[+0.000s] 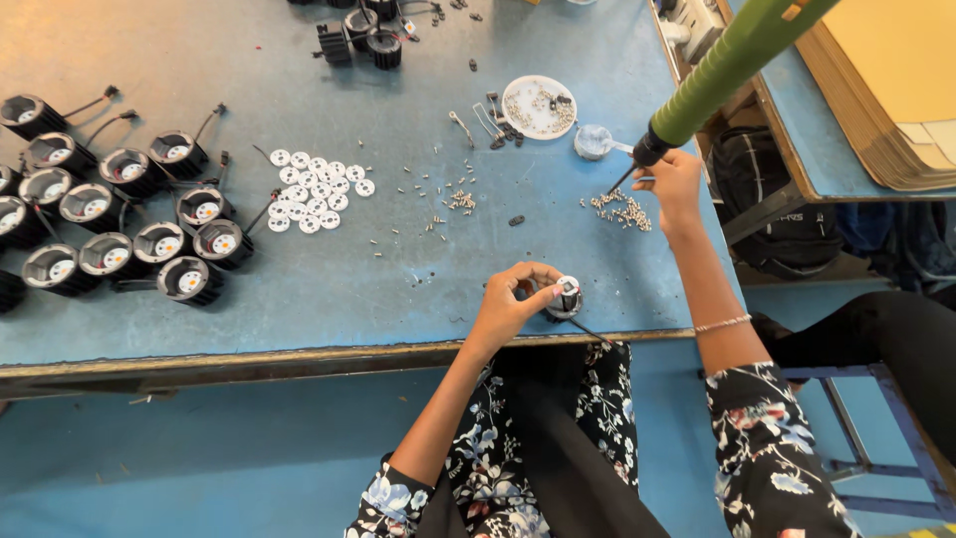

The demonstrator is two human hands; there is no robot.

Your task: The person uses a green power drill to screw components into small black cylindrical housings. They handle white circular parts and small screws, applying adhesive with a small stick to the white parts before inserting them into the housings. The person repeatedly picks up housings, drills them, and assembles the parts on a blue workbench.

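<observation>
Our left hand [513, 299] grips the black lamp housing [565, 298] at the table edge [299, 357], lower centre. Our right hand [672, 184], fingers closed round the green screwdriver [732, 65], dips its tip into the screw pile [622, 209]; we should keep the housing steady and upright.

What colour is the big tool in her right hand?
Green, with a black tip: the screwdriver, head view.

A stack of flat tan cardboard sheets [896, 100], possibly folded cartons, lies at the upper right on a neighbouring blue bench [797, 149]. A few small pale rectangular paper labels [931, 139] rest on its top sheet. No signs or screens are in sight.
</observation>
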